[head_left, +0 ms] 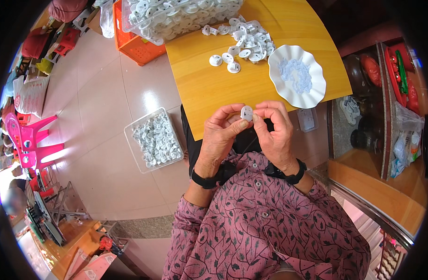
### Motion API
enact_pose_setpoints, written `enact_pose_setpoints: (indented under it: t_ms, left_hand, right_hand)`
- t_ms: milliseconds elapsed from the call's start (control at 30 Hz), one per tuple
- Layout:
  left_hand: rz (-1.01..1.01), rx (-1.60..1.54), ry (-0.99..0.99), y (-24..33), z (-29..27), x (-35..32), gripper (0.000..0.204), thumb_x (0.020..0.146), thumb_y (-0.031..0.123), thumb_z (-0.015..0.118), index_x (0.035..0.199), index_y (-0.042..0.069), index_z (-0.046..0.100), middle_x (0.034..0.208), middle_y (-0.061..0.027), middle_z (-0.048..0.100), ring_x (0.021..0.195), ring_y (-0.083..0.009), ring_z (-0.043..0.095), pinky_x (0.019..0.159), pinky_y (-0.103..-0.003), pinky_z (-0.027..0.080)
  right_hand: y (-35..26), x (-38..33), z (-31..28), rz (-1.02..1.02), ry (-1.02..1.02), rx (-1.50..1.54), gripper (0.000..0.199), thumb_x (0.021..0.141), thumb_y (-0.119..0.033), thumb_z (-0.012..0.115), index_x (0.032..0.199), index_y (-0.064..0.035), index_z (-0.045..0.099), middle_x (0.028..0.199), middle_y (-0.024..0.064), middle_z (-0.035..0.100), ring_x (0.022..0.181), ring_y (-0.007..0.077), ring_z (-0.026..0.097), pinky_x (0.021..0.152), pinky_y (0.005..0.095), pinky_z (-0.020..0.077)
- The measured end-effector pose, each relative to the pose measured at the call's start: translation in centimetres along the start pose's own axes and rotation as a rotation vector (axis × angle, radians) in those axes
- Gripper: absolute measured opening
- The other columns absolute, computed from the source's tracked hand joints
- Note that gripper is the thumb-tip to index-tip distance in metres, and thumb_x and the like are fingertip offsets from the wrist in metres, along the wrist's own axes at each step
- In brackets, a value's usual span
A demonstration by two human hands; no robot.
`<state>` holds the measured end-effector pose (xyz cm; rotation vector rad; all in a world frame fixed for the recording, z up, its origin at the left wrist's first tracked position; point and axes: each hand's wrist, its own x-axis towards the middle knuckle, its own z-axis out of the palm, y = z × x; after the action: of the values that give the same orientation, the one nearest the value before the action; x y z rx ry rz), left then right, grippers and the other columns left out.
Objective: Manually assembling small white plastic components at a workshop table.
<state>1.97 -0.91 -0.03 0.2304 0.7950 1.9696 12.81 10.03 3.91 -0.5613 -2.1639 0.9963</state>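
Note:
A small round white plastic piece with slots (246, 113) is pinched between the thumb and fingers of my left hand (222, 133). My right hand (274, 130) has its thumb and forefinger closed at the piece's right edge; whether a tiny part sits between those fingertips I cannot make out. Both hands are just off the near edge of the yellow wooden table (195, 88). On it lies a loose pile of similar white pieces (253, 42). To the pile's right, a white scalloped plate (320, 84) holds many small translucent bluish bits (295, 74).
A clear bin of white pieces (176, 21) stands over an orange crate (141, 50) at the table's far left. On the tiled floor to the left sits another clear tub (155, 140) of white parts. A pink plastic stool (29, 140) is farther left; shelves (384, 116) stand right.

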Motion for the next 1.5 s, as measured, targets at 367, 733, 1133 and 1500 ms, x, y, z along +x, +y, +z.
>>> enact_pose_setpoints:
  t_ms: [367,733,1133,1500]
  left_hand:
    - [0.0,0.071,-0.001,0.16,0.12,0.0,0.038,0.085,-0.01,0.071,0.121,-0.001,0.062,0.116,-0.0098,0.067,0.107,-0.0187,0.065,0.094,-0.031,0.054]
    - [-0.034,-0.021,-0.007,0.08,-0.6,0.02,0.035,0.091,-0.001,0.069,0.124,0.0,0.061,0.118,-0.011,0.066,0.108,-0.0211,0.065,0.095,-0.037,0.057]
    - [-0.026,-0.061,-0.048,0.12,-0.64,-0.01,0.035,0.09,-0.003,0.069,0.125,-0.001,0.061,0.118,-0.0114,0.067,0.108,-0.0206,0.066,0.094,-0.035,0.057]
    - [0.088,0.163,-0.024,-0.27,-0.63,0.09,0.036,0.086,-0.007,0.072,0.12,-0.002,0.064,0.113,-0.0099,0.068,0.102,-0.0167,0.065,0.09,-0.031,0.054]
  right_hand:
    - [0.12,-0.12,0.16,-0.013,-0.019,-0.017,0.015,0.087,0.0,0.069,0.096,-0.0006,0.058,0.104,0.0149,0.06,0.091,0.0302,0.063,0.078,0.0377,0.0522]
    - [0.07,-0.03,0.32,-0.013,-0.016,-0.01,0.015,0.087,0.003,0.068,0.097,-0.0008,0.057,0.103,0.0153,0.06,0.09,0.0304,0.064,0.078,0.0376,0.0527]
    - [-0.22,0.08,0.27,-0.001,-0.023,0.017,0.014,0.088,0.001,0.068,0.097,-0.0009,0.057,0.103,0.0145,0.06,0.091,0.0291,0.064,0.078,0.0361,0.0529]
    - [-0.08,-0.26,0.84,-0.141,0.007,-0.154,0.017,0.084,0.002,0.069,0.096,-0.0023,0.058,0.103,0.0138,0.06,0.09,0.0318,0.059,0.078,0.0396,0.0483]
